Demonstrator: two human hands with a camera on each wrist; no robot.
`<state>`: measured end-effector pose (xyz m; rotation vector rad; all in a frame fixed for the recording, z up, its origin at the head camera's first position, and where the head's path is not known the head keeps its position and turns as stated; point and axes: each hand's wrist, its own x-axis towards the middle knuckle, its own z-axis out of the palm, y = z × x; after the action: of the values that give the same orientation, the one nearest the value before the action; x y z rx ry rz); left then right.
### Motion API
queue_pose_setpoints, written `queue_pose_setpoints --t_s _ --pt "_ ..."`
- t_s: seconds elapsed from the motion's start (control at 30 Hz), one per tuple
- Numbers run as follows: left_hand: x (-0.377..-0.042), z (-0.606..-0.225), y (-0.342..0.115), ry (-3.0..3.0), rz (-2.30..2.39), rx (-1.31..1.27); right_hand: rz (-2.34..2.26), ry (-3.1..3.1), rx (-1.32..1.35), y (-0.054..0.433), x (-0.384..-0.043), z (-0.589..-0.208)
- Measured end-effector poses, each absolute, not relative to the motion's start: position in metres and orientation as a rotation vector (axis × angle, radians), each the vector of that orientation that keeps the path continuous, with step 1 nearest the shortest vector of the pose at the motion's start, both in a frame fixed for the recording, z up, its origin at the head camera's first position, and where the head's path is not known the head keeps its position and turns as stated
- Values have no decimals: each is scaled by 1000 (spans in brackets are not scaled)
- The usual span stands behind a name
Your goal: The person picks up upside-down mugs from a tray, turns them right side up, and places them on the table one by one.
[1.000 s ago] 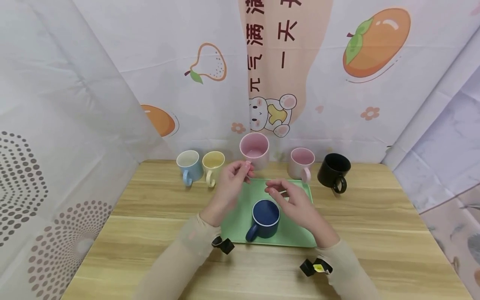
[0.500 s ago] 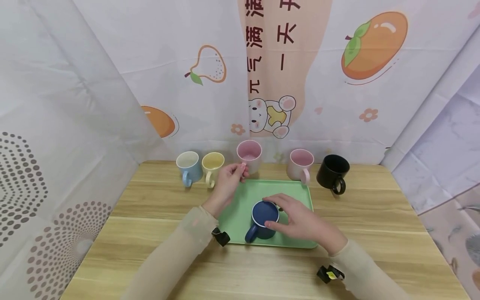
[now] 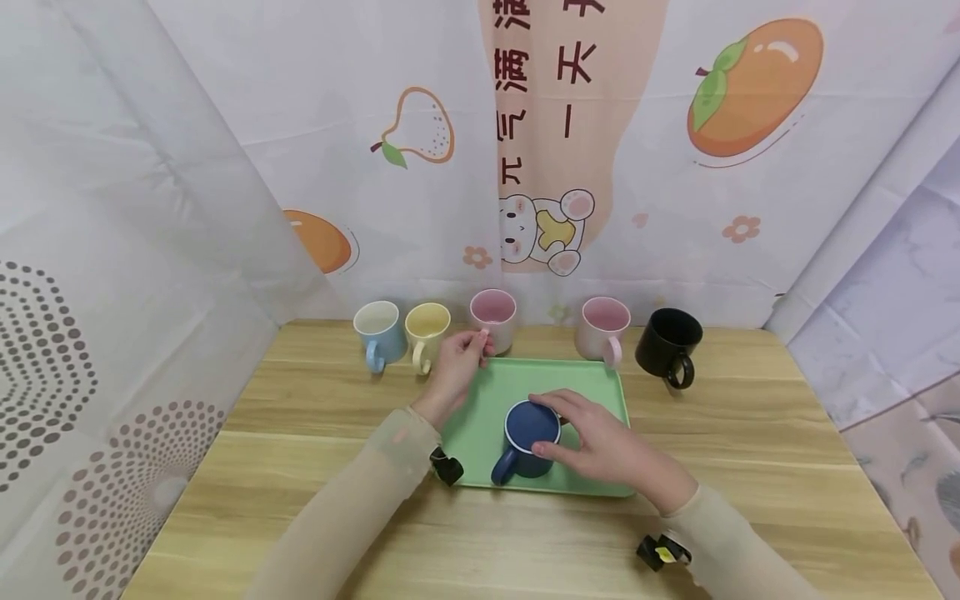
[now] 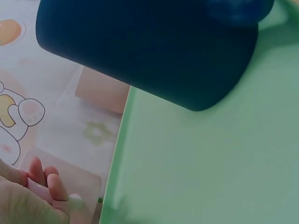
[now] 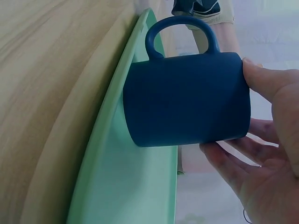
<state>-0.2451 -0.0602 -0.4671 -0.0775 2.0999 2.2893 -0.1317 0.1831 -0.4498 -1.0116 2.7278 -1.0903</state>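
My left hand point(image 3: 456, 367) pinches the handle of a pink mug point(image 3: 495, 321) at the back of the table, just behind the tray's far edge. In the left wrist view, its curled fingers point(image 4: 57, 187) go round that handle. My right hand point(image 3: 592, 442) spans a dark blue mug point(image 3: 525, 457) near its top, thumb on one side and fingers on the other, as the right wrist view shows. This blue mug stands upright on a light green tray point(image 3: 585, 379), its handle turned toward the front left.
A light blue mug point(image 3: 384, 342) and a yellow mug point(image 3: 429, 333) stand left of the held pink mug. To its right are a second pink mug point(image 3: 596, 337) and a black mug point(image 3: 663, 350). A printed cloth point(image 3: 337, 167) hangs behind the wooden table point(image 3: 315, 417).
The pink mug in my left hand has come down and slightly left, onto the table behind the tray. My right hand has gone from above the tray to the blue mug's rim.
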Motion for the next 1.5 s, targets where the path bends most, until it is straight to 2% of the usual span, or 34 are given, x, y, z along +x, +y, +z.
queue_pose_setpoints --t_s 1.03,1.5 --pt "-260 -480 -55 2319 2147 -184 -1065 2690 -977 183 -132 -442" --pt "-254 -478 -69 2657 1764 -6 -1059 2690 -969 184 -132 -444"
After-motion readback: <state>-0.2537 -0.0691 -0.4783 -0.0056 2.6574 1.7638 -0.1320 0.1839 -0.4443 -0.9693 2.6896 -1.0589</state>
